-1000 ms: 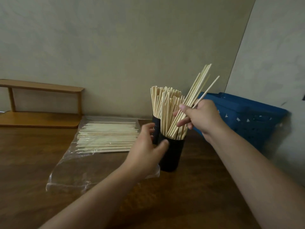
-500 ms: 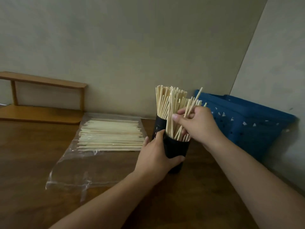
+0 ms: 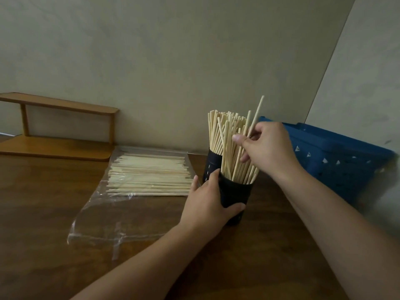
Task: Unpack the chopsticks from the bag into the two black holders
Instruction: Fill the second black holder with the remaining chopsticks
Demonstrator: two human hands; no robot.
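Two black holders [image 3: 234, 194] (both stocked), one bag [image 3: 129, 204].

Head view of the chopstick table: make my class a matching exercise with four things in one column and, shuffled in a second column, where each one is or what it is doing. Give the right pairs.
Things
1. left hand
2. right hand
3. plastic bag
4. blue basket

Places or states
A. lies flat on the table, chopsticks on it
B. grips the near black holder
C. stands against the wall on the right
D. pinches chopsticks above the holder

Pairs: 1-B, 2-D, 3-A, 4-C
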